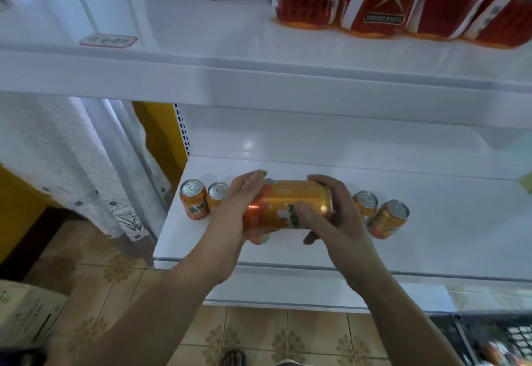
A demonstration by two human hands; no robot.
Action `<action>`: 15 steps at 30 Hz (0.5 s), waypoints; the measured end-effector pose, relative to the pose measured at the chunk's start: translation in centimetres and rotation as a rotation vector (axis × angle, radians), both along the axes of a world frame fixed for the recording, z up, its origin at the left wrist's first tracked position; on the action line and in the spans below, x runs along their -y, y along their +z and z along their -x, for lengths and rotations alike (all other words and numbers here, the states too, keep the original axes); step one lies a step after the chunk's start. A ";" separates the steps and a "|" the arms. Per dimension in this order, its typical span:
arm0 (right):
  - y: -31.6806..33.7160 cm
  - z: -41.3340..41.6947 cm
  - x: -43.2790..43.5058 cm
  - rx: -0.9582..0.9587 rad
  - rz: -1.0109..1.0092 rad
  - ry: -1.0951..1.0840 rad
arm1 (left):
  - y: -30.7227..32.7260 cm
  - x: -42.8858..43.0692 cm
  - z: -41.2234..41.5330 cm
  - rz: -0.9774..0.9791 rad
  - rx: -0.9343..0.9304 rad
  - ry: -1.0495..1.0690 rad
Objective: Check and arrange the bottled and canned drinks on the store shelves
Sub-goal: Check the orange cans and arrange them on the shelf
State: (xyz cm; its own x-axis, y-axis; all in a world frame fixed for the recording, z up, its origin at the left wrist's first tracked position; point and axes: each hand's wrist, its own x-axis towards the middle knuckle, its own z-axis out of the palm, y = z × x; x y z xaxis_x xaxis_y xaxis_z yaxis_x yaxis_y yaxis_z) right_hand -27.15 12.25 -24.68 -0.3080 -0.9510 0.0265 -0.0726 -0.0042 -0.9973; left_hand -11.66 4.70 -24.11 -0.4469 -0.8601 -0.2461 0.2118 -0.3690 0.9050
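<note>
Holding an orange can point(288, 206) sideways just above the lower shelf point(446, 227), the left hand point(230, 219) cups one end, the right hand point(336, 219) wraps the other; its green lettering is blurred; matching cans point(193, 203) stand alongside.

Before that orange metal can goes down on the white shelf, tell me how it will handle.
Held sideways by the left hand and right hand, the orange metal can would probably roll on the glossy white shelf if released. Its shiny skin looks slippery. Upright like the neighbouring cans, it should stand steady.
</note>
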 end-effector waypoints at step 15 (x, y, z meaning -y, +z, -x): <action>0.3 -1.0 1.5 0.235 -0.155 -0.111 | -1.4 0.2 -0.9 0.305 -0.131 -0.002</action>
